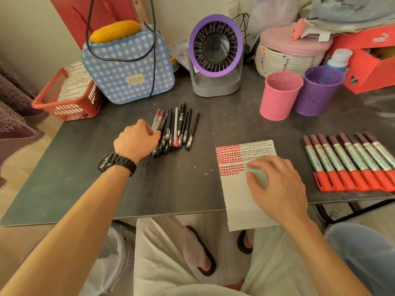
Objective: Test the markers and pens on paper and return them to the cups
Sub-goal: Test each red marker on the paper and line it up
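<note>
My left hand (136, 139), arm stretched forward, fingers curled, pinches a marker (157, 122) at the left edge of the pens (181, 129). My right hand (277, 184) lies flat, fingers spread, pressing the paper (235, 199) at the table's near edge. Cups (280, 96) stand far right.

Looks down on a dark worktop (181, 180). Left hand (136, 138), black watch (116, 162) on the wrist, curling its fingers on a marker (157, 122) at the left edge of a loose pile of black pens (181, 129). Right hand (277, 186) resting flat on a lined paper (241, 201), red and black test marks across its top, near edge overhanging the worktop. Far right, a row of red-ended markers (350, 163) lying side by side. Behind, pink cup (280, 97) just beside purple cup (318, 90), both upright.
</note>
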A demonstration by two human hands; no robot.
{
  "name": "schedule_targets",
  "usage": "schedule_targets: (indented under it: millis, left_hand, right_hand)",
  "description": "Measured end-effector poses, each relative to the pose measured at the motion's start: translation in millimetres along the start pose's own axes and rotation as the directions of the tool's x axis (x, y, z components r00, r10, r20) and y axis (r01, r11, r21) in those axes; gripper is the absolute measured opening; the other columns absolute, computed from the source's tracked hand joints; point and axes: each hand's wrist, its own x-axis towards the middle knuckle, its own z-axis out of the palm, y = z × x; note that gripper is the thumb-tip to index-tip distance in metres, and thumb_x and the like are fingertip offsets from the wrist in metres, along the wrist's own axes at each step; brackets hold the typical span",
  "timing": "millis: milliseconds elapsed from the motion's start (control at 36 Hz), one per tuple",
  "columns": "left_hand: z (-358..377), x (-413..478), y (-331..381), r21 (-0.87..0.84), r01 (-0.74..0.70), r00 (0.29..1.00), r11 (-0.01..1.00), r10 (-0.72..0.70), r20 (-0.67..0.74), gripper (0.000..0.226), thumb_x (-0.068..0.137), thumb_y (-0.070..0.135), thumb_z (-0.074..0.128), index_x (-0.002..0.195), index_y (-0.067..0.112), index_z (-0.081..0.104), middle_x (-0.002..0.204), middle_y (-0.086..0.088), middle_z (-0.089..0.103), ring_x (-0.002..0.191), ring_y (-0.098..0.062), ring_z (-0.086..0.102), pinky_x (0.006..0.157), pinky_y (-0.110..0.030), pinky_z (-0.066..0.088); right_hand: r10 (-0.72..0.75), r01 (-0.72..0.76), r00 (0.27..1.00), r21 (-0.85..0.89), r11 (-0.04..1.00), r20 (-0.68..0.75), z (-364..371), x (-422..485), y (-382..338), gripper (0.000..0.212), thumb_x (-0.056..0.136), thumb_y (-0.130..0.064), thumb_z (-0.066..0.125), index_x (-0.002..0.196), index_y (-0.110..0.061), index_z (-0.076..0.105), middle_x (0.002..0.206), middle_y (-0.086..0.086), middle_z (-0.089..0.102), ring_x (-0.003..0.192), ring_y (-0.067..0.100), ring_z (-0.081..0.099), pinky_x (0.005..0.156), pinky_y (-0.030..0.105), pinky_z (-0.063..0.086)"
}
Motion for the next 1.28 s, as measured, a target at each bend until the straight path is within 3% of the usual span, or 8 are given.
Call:
schedule_targets:
  millis: [306, 472, 556, 667, 806, 917, 1083, 1278]
  left_hand:
    - [0.5, 4.2, 2.5, 0.078, 0.022, 0.996, 0.997, -0.015, -0.086, 0.034, 0.102, 0.037, 0.041, 0.107, 0.012, 0.064, 0.103, -0.016, 0.067, 0.091, -0.041, 0.063, 0.072, -0.040, 0.042]
    - [-4.2, 2.9, -9.0, -0.207, 0.122, 0.989, 0.971, -0.136, -0.058, 0.031, 0.104, 0.038, 0.039, 0.111, 0.017, 0.060, 0.106, -0.009, 0.070, 0.091, -0.033, 0.060, 0.079, -0.042, 0.047]
    - [-7.3, -4.8, -15.6, -0.453, 0.072, 0.987, 0.888, -0.128, -0.094, 0.024, 0.103, 0.034, 0.038, 0.102, 0.020, 0.058, 0.095, 0.001, 0.073, 0.091, -0.028, 0.064, 0.077, -0.040, 0.049]
    - [-8.4, -30.9, -9.2, -0.715, 0.004, 0.988, 0.699, -0.111, -0.103, 0.023, 0.101, 0.030, 0.039, 0.085, 0.025, 0.055, 0.071, 0.010, 0.066, 0.064, -0.014, 0.060, 0.068, -0.038, 0.048]
    - [-0.1, -88.6, 9.3, -0.926, 0.067, 0.995, 0.372, -0.089, 0.037, 0.026, 0.103, 0.027, 0.042, 0.083, 0.014, 0.051, 0.061, 0.009, 0.044, 0.053, -0.012, 0.033, 0.044, -0.022, 0.032]
    - [7.1, -141.3, 28.1, -0.975, 0.176, 0.980, 0.137, 0.070, 0.187, 0.025, 0.102, 0.033, 0.053, 0.092, 0.010, 0.057, 0.064, 0.006, 0.039, 0.051, -0.013, 0.025, 0.047, -0.029, 0.019]
    - [19.3, -199.2, 45.3, -0.955, 0.275, 0.929, 0.112, 0.225, 0.294, 0.007, 0.097, 0.005, 0.059, 0.102, 0.010, 0.056, 0.065, 0.004, 0.037, 0.049, -0.009, 0.028, 0.044, -0.017, 0.028]
    - [26.9, -225.7, 46.3, -0.930, 0.337, 0.872, 0.142, 0.325, 0.366, 0.013, 0.101, 0.011, 0.055, 0.112, 0.016, 0.051, 0.064, 0.004, 0.037, 0.051, -0.010, 0.030, 0.048, -0.016, 0.032]
  right_hand:
    - [0.004, -0.004, 1.000, -0.006, 1.000, -0.008, 1.6, -0.1, 0.8, 0.019, 0.090, -0.037, 0.066, 0.108, -0.032, 0.070, 0.116, -0.013, 0.061, 0.109, 0.009, 0.046, 0.083, 0.030, 0.040]
    - [-0.002, 0.002, 1.000, -0.020, 1.000, -0.013, 2.1, -0.3, 1.1, 0.018, 0.089, -0.035, 0.068, 0.107, -0.032, 0.070, 0.114, -0.014, 0.062, 0.108, 0.010, 0.048, 0.082, 0.029, 0.039]
    - [0.000, -0.001, 1.000, -0.023, 1.000, -0.006, 2.2, 0.2, 0.6, 0.018, 0.089, -0.034, 0.070, 0.107, -0.031, 0.070, 0.115, -0.013, 0.062, 0.109, 0.010, 0.048, 0.082, 0.029, 0.040]
    - [-0.014, 0.013, 1.000, -0.032, 0.999, -0.024, 2.1, -0.6, 0.3, 0.019, 0.086, -0.029, 0.074, 0.105, -0.029, 0.071, 0.113, -0.010, 0.064, 0.109, 0.013, 0.050, 0.082, 0.030, 0.042]
    - [-0.016, 0.010, 0.998, -0.083, 0.996, -0.066, 1.9, -1.4, -2.3, 0.017, 0.087, -0.031, 0.074, 0.103, -0.029, 0.073, 0.111, -0.009, 0.065, 0.107, 0.019, 0.054, 0.083, 0.032, 0.038]
    - [0.019, -0.031, 0.996, -0.151, 0.988, -0.082, -1.7, -2.5, -9.2, 0.026, 0.084, -0.047, 0.060, 0.103, -0.033, 0.071, 0.109, -0.010, 0.065, 0.106, 0.020, 0.053, 0.082, 0.035, 0.037]
    - [-0.001, -0.019, 0.996, -0.219, 0.975, -0.092, -3.2, -2.4, -11.7, 0.035, 0.088, -0.055, 0.049, 0.103, -0.032, 0.072, 0.107, -0.011, 0.066, 0.102, 0.019, 0.053, 0.080, 0.038, 0.040]
    - [-0.001, -0.019, 0.991, -0.149, 0.989, -0.135, -11.0, -11.0, -15.9, 0.034, 0.089, -0.052, 0.053, 0.103, -0.030, 0.076, 0.108, -0.011, 0.069, 0.107, 0.020, 0.054, 0.084, 0.039, 0.044]
